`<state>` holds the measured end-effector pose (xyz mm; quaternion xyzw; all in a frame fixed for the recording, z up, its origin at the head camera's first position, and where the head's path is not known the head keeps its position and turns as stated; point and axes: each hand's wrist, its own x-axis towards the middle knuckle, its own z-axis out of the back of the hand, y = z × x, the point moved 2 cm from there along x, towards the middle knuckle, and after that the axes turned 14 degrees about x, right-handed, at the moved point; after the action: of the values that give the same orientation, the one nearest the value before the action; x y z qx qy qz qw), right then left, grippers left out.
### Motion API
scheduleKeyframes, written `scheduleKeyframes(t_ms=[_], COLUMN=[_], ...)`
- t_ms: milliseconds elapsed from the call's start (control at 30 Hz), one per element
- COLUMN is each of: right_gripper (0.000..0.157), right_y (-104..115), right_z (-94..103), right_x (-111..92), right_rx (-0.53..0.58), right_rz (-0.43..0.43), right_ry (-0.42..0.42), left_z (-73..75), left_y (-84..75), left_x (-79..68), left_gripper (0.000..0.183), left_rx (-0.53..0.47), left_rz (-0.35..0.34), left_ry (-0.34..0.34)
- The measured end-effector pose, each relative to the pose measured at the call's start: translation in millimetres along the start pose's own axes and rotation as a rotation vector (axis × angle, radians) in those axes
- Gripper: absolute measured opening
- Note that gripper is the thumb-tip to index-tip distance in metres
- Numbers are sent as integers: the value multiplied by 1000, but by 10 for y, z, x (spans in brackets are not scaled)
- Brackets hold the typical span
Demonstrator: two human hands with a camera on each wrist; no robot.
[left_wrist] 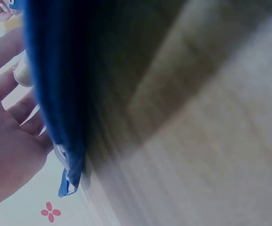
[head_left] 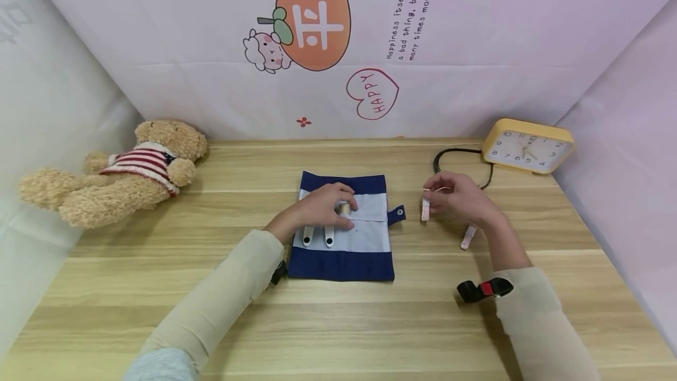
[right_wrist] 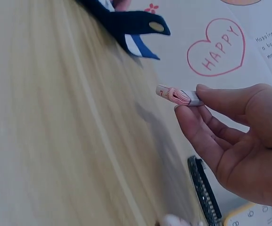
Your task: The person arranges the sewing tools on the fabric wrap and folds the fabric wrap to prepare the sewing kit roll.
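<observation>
My left hand [head_left: 328, 204] is over the middle of an unfolded navy and light-grey fabric pouch [head_left: 344, 266]. Thumb and fingers curl round a small beige spool of thread [head_left: 344, 209], which also shows beside the fingers in the left wrist view. Two white handles with black dots, a left one [head_left: 308, 237] and a right one [head_left: 329, 237], lie on the pouch below that hand. To the right of the pouch, my right hand [head_left: 457, 196] pinches a folded white and pink tape measure [right_wrist: 177, 95] between thumb and fingertips, above the table.
Another small white and pink strip [head_left: 468, 237] lies on the table below the right hand. A snap tab [head_left: 396, 214] sticks out from the pouch's right side. A yellow clock [head_left: 529, 146] with a dark cord [head_left: 457, 150] stands at the back right, a teddy bear [head_left: 121, 193] at the left.
</observation>
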<state>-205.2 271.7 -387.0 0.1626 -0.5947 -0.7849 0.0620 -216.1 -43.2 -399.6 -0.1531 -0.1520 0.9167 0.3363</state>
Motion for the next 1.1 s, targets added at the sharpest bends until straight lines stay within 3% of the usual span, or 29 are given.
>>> scheduleKeyframes(t_ms=[233, 400, 633, 933, 1100], right_gripper=[32, 35, 32, 20, 15], right_y=[104, 197, 294, 291, 260], right_z=[-116, -247, -522, -829, -923], right_x=[96, 186, 323, 486, 550], right_rx=[4, 107, 200, 159, 99], right_rz=[65, 129, 138, 171, 161], right_ry=[-44, -82, -42, 41, 44], left_z=[16, 36, 43, 49, 55], left_y=[-9, -22, -26, -28, -27], left_x=[6, 3, 10, 30, 22], left_gripper=[24, 21, 24, 17, 13], left_rx=[-3, 1, 23, 43, 51], left_rz=[-2, -7, -19, -36, -56], left_ry=[9, 11, 14, 30, 28])
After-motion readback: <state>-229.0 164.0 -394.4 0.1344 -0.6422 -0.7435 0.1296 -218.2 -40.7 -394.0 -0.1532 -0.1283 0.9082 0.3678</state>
